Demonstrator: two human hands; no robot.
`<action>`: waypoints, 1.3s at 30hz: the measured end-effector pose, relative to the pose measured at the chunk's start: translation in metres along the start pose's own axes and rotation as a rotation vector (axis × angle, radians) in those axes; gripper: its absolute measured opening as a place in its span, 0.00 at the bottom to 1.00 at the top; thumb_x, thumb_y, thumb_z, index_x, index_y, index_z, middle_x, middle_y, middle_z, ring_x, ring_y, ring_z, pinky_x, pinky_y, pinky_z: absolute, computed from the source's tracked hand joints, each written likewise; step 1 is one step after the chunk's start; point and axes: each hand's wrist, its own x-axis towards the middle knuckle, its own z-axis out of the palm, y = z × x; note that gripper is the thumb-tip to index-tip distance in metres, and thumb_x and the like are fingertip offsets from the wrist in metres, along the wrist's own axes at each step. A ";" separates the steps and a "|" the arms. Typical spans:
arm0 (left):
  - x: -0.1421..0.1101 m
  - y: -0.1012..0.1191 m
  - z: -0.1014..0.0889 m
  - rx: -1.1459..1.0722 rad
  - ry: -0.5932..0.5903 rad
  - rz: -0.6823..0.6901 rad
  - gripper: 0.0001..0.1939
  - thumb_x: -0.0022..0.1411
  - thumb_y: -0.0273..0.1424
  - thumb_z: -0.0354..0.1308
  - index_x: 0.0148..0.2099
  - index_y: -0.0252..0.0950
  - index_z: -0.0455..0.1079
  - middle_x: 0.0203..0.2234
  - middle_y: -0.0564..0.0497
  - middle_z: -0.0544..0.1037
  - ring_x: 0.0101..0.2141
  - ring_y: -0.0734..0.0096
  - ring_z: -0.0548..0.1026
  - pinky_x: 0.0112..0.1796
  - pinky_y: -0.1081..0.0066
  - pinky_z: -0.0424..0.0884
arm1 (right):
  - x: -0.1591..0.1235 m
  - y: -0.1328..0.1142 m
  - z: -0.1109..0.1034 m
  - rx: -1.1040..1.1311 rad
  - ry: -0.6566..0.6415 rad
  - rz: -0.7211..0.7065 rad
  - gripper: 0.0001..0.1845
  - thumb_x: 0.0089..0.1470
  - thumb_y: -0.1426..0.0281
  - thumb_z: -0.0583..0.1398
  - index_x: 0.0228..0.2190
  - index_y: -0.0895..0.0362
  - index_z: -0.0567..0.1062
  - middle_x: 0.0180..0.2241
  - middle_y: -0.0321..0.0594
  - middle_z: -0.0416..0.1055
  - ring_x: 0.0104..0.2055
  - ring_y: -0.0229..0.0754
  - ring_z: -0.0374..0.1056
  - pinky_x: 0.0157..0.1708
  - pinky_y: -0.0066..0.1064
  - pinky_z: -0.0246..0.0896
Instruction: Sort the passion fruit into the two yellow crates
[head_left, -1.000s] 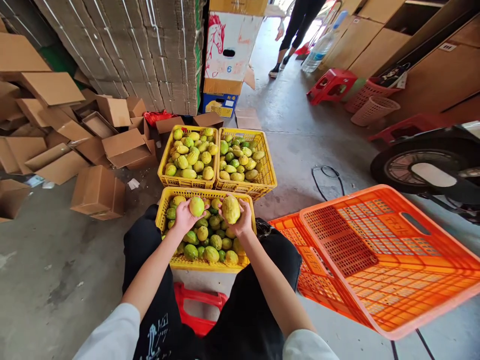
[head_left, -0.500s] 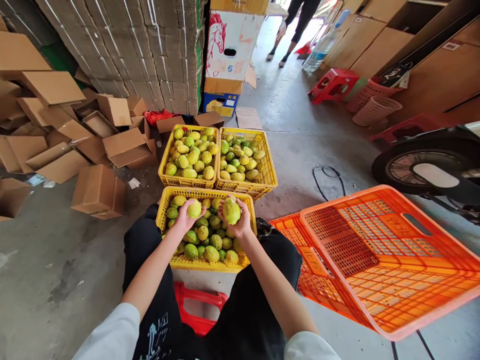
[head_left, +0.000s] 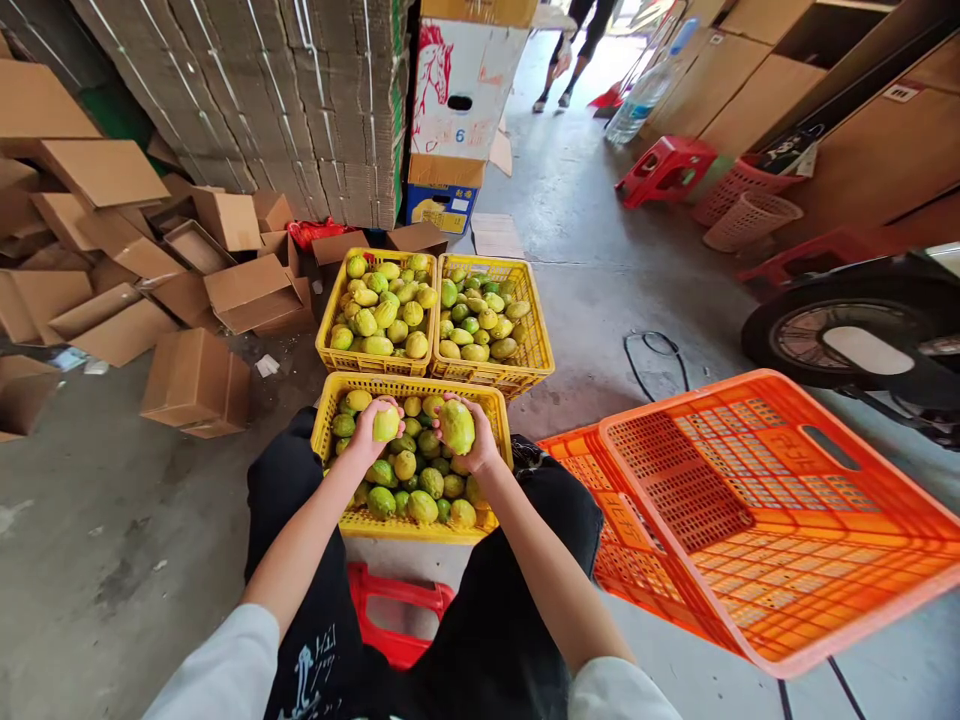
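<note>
My left hand (head_left: 369, 432) is closed around a yellow-green lemon-like fruit (head_left: 386, 424), with its fingers over the far side. A larger lumpy lemon-like fruit (head_left: 457, 427) rests in my right hand (head_left: 480, 440), which is curled round it from the right. Both hands are held above the near yellow crate (head_left: 420, 384), a short gap between them. Many similar green and yellow fruits (head_left: 422, 507) lie in that crate; my hands hide some of them. The crate stands between my knees.
Behind it, a left yellow crate (head_left: 375, 366) and a right yellow crate (head_left: 541, 345) hold more fruit. An orange crate (head_left: 675, 500) lies tipped at my right. Cardboard boxes (head_left: 196, 380) crowd the left. A motorbike wheel (head_left: 817, 330) stands right; a person's legs (head_left: 574, 60) show far back.
Both hands have turned the fruits in their grasp, and the left fingers now cover more of theirs. The right hand has moved slightly left. The person at the back has stepped farther off.
</note>
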 end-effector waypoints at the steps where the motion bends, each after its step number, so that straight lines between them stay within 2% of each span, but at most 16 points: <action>1: 0.000 0.000 0.000 -0.006 0.013 -0.019 0.08 0.46 0.31 0.61 0.31 0.36 0.67 0.22 0.52 0.74 0.19 0.73 0.71 0.19 0.76 0.65 | 0.000 0.001 0.000 -0.015 0.007 -0.004 0.12 0.49 0.62 0.66 0.36 0.52 0.75 0.30 0.37 0.78 0.28 0.43 0.73 0.24 0.32 0.72; 5: 0.000 0.002 0.001 -0.092 0.117 -0.082 0.08 0.53 0.35 0.58 0.32 0.34 0.69 0.23 0.48 0.75 0.21 0.71 0.73 0.22 0.73 0.69 | 0.002 0.004 -0.003 0.000 0.090 -0.035 0.14 0.48 0.59 0.65 0.36 0.52 0.75 0.31 0.38 0.78 0.35 0.50 0.77 0.32 0.41 0.77; 8: 0.000 0.004 0.001 -0.227 0.149 -0.048 0.14 0.58 0.38 0.53 0.35 0.33 0.72 0.27 0.43 0.79 0.29 0.61 0.79 0.30 0.66 0.77 | 0.004 0.004 -0.005 0.086 0.128 -0.084 0.15 0.47 0.60 0.63 0.38 0.52 0.75 0.33 0.41 0.79 0.43 0.56 0.78 0.40 0.49 0.78; 10: 0.000 0.005 0.001 -0.307 0.151 -0.007 0.15 0.58 0.36 0.51 0.41 0.32 0.74 0.30 0.41 0.81 0.36 0.55 0.81 0.38 0.58 0.79 | 0.006 0.003 -0.006 0.136 0.118 -0.108 0.16 0.45 0.64 0.62 0.39 0.52 0.75 0.34 0.42 0.79 0.46 0.57 0.78 0.43 0.51 0.78; 12: 0.001 0.006 0.002 -0.342 0.156 0.011 0.18 0.58 0.32 0.51 0.47 0.32 0.75 0.32 0.42 0.81 0.39 0.54 0.82 0.42 0.55 0.79 | 0.008 0.002 -0.006 0.150 0.111 -0.118 0.16 0.45 0.66 0.63 0.39 0.52 0.75 0.34 0.42 0.80 0.47 0.56 0.78 0.44 0.50 0.78; 14: 0.001 0.006 0.003 -0.330 0.159 -0.006 0.19 0.60 0.30 0.51 0.51 0.32 0.74 0.32 0.43 0.81 0.36 0.57 0.81 0.39 0.59 0.79 | 0.009 0.002 -0.006 0.132 0.127 -0.118 0.14 0.47 0.66 0.64 0.38 0.53 0.75 0.33 0.41 0.80 0.45 0.55 0.79 0.44 0.47 0.79; 17: 0.001 0.005 0.003 -0.262 0.100 -0.072 0.17 0.65 0.33 0.52 0.51 0.31 0.73 0.31 0.43 0.80 0.27 0.66 0.77 0.27 0.71 0.74 | 0.007 0.004 -0.007 0.104 0.162 -0.122 0.15 0.48 0.63 0.67 0.39 0.52 0.75 0.31 0.36 0.79 0.38 0.48 0.78 0.43 0.42 0.80; 20: 0.001 0.005 0.002 -0.200 0.032 -0.109 0.15 0.66 0.38 0.53 0.44 0.31 0.74 0.27 0.45 0.77 0.21 0.71 0.72 0.20 0.76 0.67 | 0.005 0.007 -0.009 0.077 0.132 -0.125 0.17 0.46 0.67 0.69 0.40 0.50 0.74 0.31 0.32 0.78 0.34 0.43 0.77 0.42 0.41 0.80; 24: 0.000 0.004 0.001 -0.161 0.059 -0.137 0.15 0.67 0.38 0.50 0.35 0.33 0.71 0.23 0.46 0.75 0.19 0.72 0.71 0.18 0.77 0.65 | 0.007 0.011 -0.012 0.049 0.084 -0.032 0.16 0.44 0.70 0.69 0.37 0.51 0.73 0.35 0.37 0.79 0.36 0.47 0.78 0.38 0.42 0.80; 28: -0.002 0.003 0.003 -0.149 0.091 -0.170 0.15 0.65 0.37 0.50 0.35 0.32 0.71 0.22 0.44 0.76 0.20 0.69 0.73 0.20 0.75 0.69 | 0.011 0.013 -0.016 0.032 0.090 0.015 0.15 0.46 0.67 0.69 0.36 0.51 0.73 0.35 0.38 0.80 0.36 0.47 0.78 0.37 0.40 0.80; 32: -0.002 0.001 0.003 -0.197 0.124 -0.141 0.18 0.65 0.37 0.46 0.39 0.31 0.73 0.28 0.40 0.79 0.26 0.62 0.79 0.24 0.70 0.74 | 0.012 0.011 -0.021 0.066 0.044 -0.026 0.14 0.49 0.61 0.65 0.38 0.52 0.75 0.36 0.42 0.81 0.44 0.55 0.79 0.42 0.48 0.79; 36: 0.003 -0.001 0.001 -0.259 0.171 -0.136 0.17 0.60 0.32 0.48 0.44 0.30 0.74 0.29 0.40 0.80 0.30 0.58 0.80 0.26 0.67 0.75 | 0.013 0.009 -0.022 0.093 0.026 -0.011 0.18 0.44 0.66 0.61 0.41 0.53 0.75 0.38 0.44 0.81 0.50 0.60 0.78 0.46 0.56 0.77; 39: 0.005 -0.002 0.001 -0.278 0.191 -0.137 0.15 0.60 0.30 0.50 0.45 0.30 0.73 0.30 0.41 0.81 0.32 0.57 0.81 0.30 0.63 0.78 | 0.013 0.010 -0.017 0.075 0.082 0.012 0.18 0.47 0.68 0.62 0.43 0.53 0.73 0.37 0.43 0.82 0.48 0.57 0.79 0.44 0.53 0.79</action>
